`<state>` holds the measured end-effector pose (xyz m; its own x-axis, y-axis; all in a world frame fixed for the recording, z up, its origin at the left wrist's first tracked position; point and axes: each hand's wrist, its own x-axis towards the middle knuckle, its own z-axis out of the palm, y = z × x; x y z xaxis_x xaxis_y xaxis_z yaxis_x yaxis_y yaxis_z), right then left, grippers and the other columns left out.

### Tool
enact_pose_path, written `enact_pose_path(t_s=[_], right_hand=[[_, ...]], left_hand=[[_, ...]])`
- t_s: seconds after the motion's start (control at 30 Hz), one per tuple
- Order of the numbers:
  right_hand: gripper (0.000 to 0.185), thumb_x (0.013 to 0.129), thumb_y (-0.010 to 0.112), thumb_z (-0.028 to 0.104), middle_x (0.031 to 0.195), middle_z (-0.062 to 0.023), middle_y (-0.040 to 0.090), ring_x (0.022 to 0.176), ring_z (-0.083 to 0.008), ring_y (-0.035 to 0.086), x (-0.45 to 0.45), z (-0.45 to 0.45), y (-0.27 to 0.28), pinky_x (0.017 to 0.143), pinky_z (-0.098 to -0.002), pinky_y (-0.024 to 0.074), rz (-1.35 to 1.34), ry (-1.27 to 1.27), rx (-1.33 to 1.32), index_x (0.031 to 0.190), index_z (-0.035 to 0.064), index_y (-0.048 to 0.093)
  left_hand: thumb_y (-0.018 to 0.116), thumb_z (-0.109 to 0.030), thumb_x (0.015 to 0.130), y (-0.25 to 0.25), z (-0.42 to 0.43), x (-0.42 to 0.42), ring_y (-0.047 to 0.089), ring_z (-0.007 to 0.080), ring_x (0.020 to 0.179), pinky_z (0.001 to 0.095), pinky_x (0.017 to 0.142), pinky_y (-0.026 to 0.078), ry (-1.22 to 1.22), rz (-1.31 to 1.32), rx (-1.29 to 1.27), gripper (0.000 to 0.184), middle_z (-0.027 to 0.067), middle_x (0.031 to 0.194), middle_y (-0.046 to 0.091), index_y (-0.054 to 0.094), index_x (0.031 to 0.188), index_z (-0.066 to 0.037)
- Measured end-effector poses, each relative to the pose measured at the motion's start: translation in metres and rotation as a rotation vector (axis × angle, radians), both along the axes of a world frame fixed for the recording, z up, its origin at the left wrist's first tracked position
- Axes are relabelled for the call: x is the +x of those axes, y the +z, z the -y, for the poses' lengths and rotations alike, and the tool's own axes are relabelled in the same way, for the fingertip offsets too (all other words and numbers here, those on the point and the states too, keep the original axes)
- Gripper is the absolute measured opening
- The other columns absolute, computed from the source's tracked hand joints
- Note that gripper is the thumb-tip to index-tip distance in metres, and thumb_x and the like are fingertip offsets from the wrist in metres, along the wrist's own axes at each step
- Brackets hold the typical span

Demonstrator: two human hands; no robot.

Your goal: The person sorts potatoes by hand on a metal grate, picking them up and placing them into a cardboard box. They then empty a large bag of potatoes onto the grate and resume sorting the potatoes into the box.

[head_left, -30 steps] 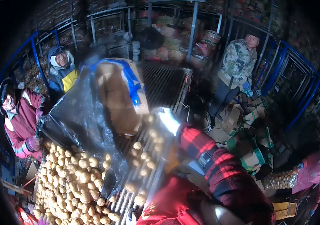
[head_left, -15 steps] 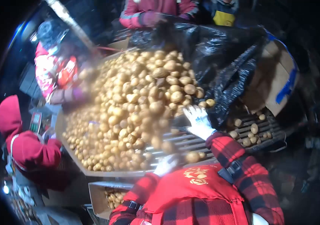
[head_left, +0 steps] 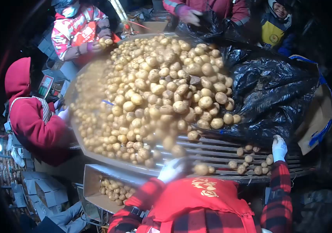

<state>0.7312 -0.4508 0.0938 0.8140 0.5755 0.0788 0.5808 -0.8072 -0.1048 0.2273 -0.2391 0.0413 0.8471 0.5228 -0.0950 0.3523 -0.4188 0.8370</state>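
A large heap of potatoes (head_left: 158, 89) lies on a slatted metal table (head_left: 208, 149). My left hand (head_left: 171, 170), in a white glove, is at the table's near edge, left of a few loose potatoes; its fingers are smeared by motion. At the right, my right hand (head_left: 279, 148), also gloved in white, touches the lower edge of a black plastic sheet (head_left: 271, 89), its fingers bent and close together. The sheet runs from the heap to an open cardboard box (head_left: 316, 112) lined with blue tape. Several loose potatoes (head_left: 248, 159) rest on the slats between my hands.
Below the table at the left stands a cardboard box (head_left: 103, 200) with potatoes. A person in a red hood (head_left: 37, 120) is at the left edge. Another person (head_left: 82, 33) holds potatoes at the upper left. Two more people stand beyond the table, one with gloved hands (head_left: 189, 14) near the sheet.
My right hand has moved right, from beside the heap to the sheet's lower edge. My left hand remains at the near edge. The sheet lies farther over the slats, and the view has shifted.
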Motion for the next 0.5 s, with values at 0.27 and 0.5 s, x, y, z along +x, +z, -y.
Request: enact_pose_path(t_s=[0.27, 0.5], right_hand=[[0.049, 0.08, 0.071, 0.014, 0.133, -0.0141, 0.059, 0.116, -0.0348, 0.059, -0.133, -0.114, 0.021, 0.095, -0.0454, 0.0485, -0.079, 0.661, 0.291, 0.128, 0.0159, 0.063], [0.054, 0.087, 0.065, 0.017, 0.141, -0.013, 0.053, 0.106, -0.032, 0.061, -0.146, -0.303, 0.04, 0.089, -0.0451, 0.0491, 0.167, 0.794, 0.386, 0.14, 0.0161, 0.053]], left_hand=[[0.051, -0.035, 0.093, 0.002, 0.004, 0.031, 0.055, 0.0372, 0.123, 0.0437, 0.105, 0.041, -0.024, -0.01, -0.321, 0.054, 0.0208, 0.13, 0.06, 0.053, 0.136, -0.003], [0.059, -0.029, 0.094, -0.007, 0.003, 0.058, 0.058, 0.0297, 0.119, 0.0378, 0.1, 0.046, -0.115, 0.013, 0.01, 0.048, 0.0194, 0.125, 0.062, 0.054, 0.132, 0.0]])
